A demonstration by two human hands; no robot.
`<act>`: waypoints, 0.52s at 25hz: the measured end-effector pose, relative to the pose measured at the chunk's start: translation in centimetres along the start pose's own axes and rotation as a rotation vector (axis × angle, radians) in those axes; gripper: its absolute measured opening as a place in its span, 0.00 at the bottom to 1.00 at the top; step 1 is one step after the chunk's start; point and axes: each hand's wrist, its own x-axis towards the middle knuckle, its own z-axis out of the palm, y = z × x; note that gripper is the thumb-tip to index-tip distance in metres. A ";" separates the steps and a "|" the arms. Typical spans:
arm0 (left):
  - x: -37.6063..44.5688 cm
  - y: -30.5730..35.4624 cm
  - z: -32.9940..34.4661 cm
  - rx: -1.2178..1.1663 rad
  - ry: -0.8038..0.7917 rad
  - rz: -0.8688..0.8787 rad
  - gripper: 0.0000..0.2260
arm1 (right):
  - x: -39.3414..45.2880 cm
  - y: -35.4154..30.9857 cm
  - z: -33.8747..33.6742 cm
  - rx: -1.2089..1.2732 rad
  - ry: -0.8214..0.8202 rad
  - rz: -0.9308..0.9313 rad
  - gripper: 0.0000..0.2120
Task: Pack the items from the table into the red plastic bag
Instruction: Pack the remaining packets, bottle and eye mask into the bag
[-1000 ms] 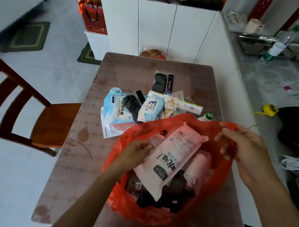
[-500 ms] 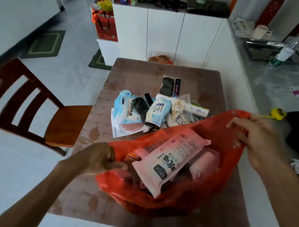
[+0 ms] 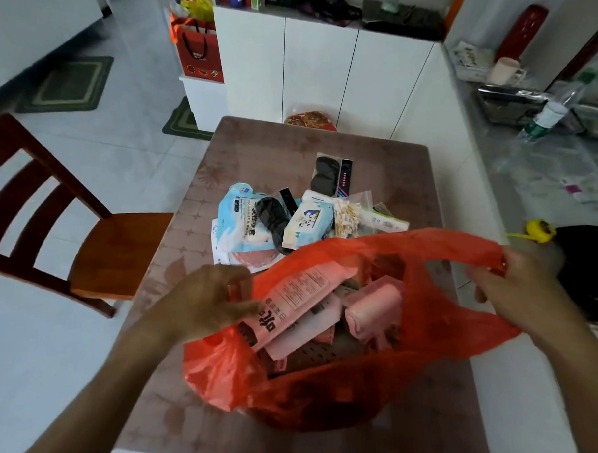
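The red plastic bag point(image 3: 332, 389) sits open on the near end of the brown table point(image 3: 263, 149). My left hand point(image 3: 208, 298) grips its left rim and my right hand point(image 3: 512, 282) pinches its right handle, stretching the mouth wide. Inside lie a pink packet point(image 3: 294, 302) with dark print, a pink roll point(image 3: 373, 312) and dark items underneath. Beyond the bag a pile remains on the table: a blue glove packet point(image 3: 242, 222), a black mask pack point(image 3: 273, 217), a blue-white wipes pack point(image 3: 307, 222), a bag of cotton swabs point(image 3: 348, 214) and a second black mask pack point(image 3: 326, 175).
A wooden chair point(image 3: 86, 249) stands at the table's left. White cabinets point(image 3: 318, 71) rise behind the table, with a red gift bag point(image 3: 199, 49) beside them. A grey counter point(image 3: 545, 167) on the right holds a bottle point(image 3: 549, 116) and a yellow tape measure point(image 3: 539, 230).
My left hand came out of the bag, moved to its left rim and gripped it. My right hand pulled the handle rightward, widening the mouth. The camera tilted up slightly.
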 end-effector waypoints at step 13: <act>12.0 -6.1 11.9 -0.013 -0.041 0.404 0.20 | 8.3 -5.8 21.8 -0.603 -0.583 -0.486 0.19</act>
